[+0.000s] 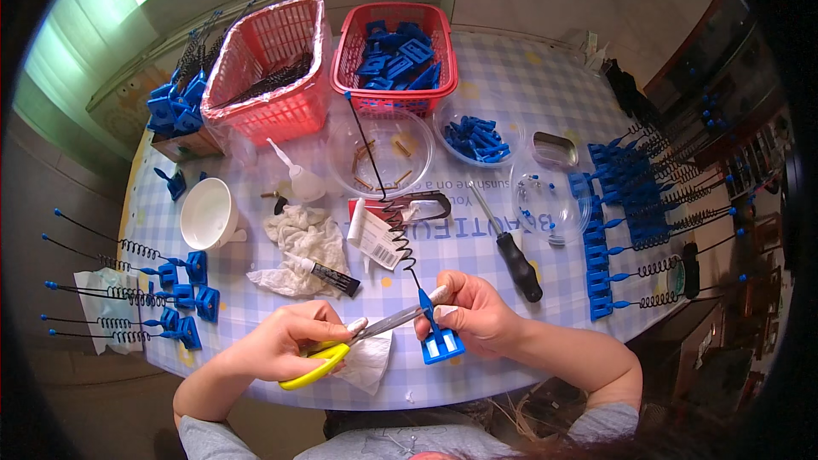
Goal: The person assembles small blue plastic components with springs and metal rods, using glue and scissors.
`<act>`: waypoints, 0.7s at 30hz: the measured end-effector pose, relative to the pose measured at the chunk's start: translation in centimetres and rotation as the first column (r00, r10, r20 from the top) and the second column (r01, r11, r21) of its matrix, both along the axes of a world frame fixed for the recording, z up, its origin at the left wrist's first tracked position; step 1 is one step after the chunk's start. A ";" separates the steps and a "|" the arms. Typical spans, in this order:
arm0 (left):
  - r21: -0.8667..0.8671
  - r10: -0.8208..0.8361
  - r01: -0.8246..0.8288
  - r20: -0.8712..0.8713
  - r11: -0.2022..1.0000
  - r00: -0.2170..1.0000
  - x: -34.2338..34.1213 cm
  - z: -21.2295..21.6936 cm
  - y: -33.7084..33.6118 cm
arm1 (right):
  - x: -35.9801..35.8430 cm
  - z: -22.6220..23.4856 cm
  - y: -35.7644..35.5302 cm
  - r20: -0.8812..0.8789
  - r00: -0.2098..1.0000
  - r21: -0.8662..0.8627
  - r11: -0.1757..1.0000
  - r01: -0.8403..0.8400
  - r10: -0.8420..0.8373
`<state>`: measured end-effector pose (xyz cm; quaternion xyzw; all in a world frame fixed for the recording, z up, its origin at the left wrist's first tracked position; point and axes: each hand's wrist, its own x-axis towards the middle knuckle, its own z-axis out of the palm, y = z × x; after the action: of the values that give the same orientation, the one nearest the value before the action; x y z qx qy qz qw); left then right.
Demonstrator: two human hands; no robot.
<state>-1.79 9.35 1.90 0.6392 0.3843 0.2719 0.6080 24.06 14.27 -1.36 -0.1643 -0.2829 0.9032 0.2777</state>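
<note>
My left hand grips yellow-handled scissors, their grey blades pointing right toward the other hand. A crumpled white tissue lies under the scissors. My right hand holds a blue plastic clip with a black coiled spring wire rising from it toward the baskets. The scissor tips touch the part near my right thumb.
Two red baskets stand at the back: one with black wires, one with blue clips. Finished blue clips with wires lie left and right. A white cup, rag, screwdriver and clear bowls sit mid-table.
</note>
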 end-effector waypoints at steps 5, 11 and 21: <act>0.154 -0.006 0.014 -0.058 0.988 0.998 -0.2 -0.3 0.1 | 0.1 -0.1 0.1 0.026 1.000 0.016 1.000 -0.012 0.011; -0.099 -0.036 0.045 0.086 0.994 0.996 -0.3 -0.7 0.2 | 0.0 -0.2 -0.1 -0.052 0.999 -0.002 1.000 -0.002 0.002; 0.203 0.071 -0.032 -0.185 0.979 0.980 0.4 0.2 -0.2 | -0.2 0.4 -0.2 0.115 0.991 0.013 0.998 0.061 -0.062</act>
<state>-1.43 9.15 2.14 0.7097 0.4283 0.2621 0.4942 23.87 14.12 -0.99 -0.2235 -0.2976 0.8819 0.2892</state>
